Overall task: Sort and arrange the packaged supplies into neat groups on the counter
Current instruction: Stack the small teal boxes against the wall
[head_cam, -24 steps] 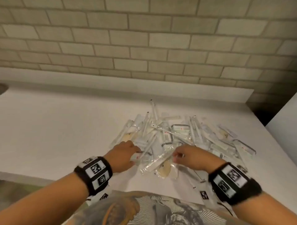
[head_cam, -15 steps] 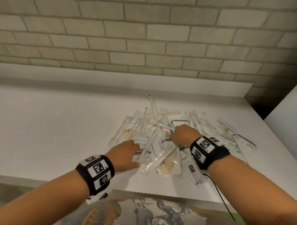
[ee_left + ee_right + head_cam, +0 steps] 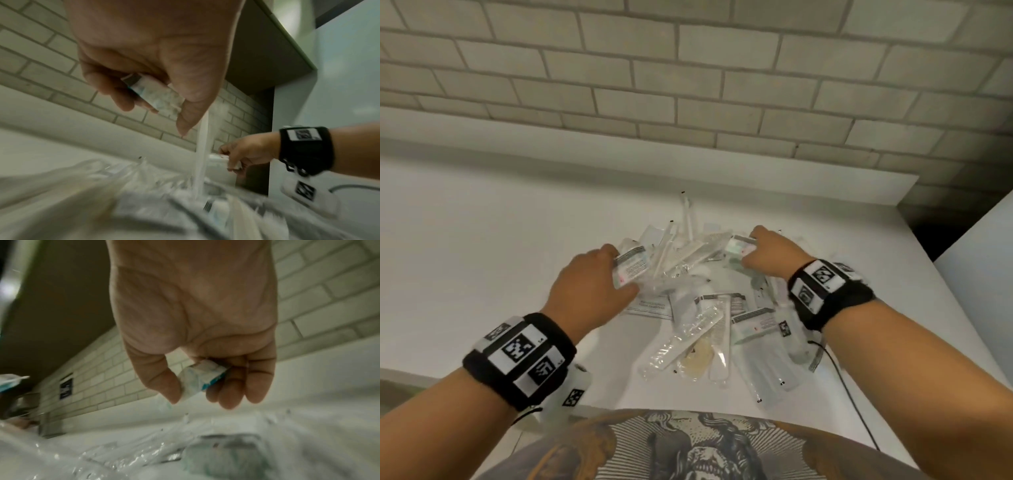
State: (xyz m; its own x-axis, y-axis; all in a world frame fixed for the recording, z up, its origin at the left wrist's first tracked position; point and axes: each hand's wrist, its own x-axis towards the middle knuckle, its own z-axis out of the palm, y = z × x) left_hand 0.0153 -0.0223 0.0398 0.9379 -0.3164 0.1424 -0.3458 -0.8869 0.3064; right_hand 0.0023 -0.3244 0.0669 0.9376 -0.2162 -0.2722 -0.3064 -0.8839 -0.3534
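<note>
A loose pile of clear and white sealed packets lies on the white counter. My left hand hovers at the pile's left edge and pinches a flat printed packet between thumb and fingers; the left wrist view shows that packet in the pinch above the pile. My right hand is over the pile's far right and grips a small white packet with a teal edge; the same packet shows between thumb and fingers in the right wrist view.
A tiled wall with a low white ledge backs the counter. A dark gap and a white panel bound the right side. A thin black cable trails over the front right of the counter. Long comb-like packets lie nearest me.
Both hands have lifted off the pile, each now holding a packet. The right hand moved farther back and right; the left moved forward to the pile's left edge.
</note>
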